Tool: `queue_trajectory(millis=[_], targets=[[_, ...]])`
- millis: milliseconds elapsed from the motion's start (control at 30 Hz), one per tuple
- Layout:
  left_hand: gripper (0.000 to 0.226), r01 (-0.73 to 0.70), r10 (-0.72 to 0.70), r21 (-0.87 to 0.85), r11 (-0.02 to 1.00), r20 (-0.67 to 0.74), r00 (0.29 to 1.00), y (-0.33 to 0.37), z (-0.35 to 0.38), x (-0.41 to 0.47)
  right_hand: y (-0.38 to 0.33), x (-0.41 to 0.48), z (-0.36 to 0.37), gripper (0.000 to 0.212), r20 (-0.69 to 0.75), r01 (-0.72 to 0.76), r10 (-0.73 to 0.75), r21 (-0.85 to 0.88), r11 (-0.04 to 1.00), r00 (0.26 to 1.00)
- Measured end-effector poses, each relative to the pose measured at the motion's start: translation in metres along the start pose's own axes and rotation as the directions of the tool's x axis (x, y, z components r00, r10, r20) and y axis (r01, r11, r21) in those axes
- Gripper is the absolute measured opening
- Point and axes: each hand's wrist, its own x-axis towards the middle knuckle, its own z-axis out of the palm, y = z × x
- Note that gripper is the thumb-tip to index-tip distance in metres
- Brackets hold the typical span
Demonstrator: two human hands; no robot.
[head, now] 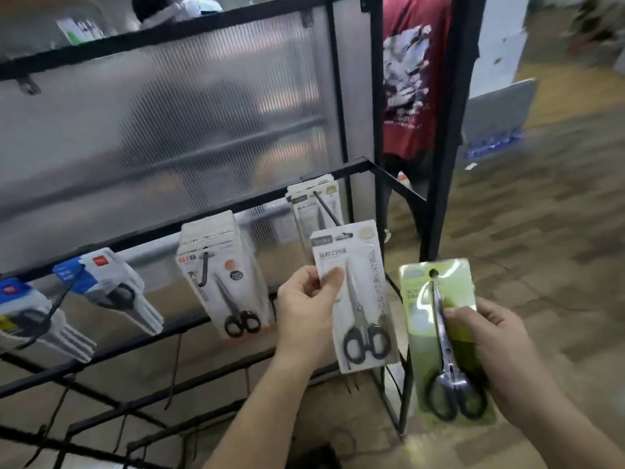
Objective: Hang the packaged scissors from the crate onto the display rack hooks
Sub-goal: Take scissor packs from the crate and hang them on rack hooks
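Scissor packs in hand.
Left hand (304,309) pinches the white pack (362,299), black handles; right hand (497,346) grips the green pack (426,336).

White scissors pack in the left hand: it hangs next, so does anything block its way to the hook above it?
Nothing visible does. The left hand holds the white pack just below the bare tip of the hook. The green pack in the right hand is off to the right.

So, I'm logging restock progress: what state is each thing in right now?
Left hand, pinches white pack.
White pack, held near rightmost hook.
Right hand, grips green pack.
Green pack, held, unhooked.
Hung packs, on hooks.
Lower hooks, bare.
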Motion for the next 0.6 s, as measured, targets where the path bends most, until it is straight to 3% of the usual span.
queue_trajectory(millis=[133, 367, 467, 600], targets=[[0.012, -0.048, 0.048, 0.090, 0.995, 0.002, 0.999, -0.007, 0.010, 0.004, 0.004, -0.006, -0.006, 0.038, -0.011, -0.032, 0.032, 0.014, 0.999, 0.999], [0.020, -0.110, 0.117, 0.086, 0.990, -0.081, 0.990, -0.005, 0.017, 0.000, 0.001, -0.014, -0.012, 0.032, 0.020, 0.004, -0.004, -0.033, 0.999, 1.000], [0.037, -0.087, 0.098, 0.145, 0.986, -0.069, 0.993, -0.006, 0.016, 0.004, 0.005, -0.017, -0.015, 0.027, 0.010, -0.007, 0.007, -0.039, 0.999, 1.000], [0.042, 0.001, 0.020, 0.211, 0.977, -0.095, 0.995, -0.007, 0.015, 0.019, 0.007, -0.018, -0.014, 0.034, 0.012, -0.015, 0.015, -0.043, 0.999, 1.000]])
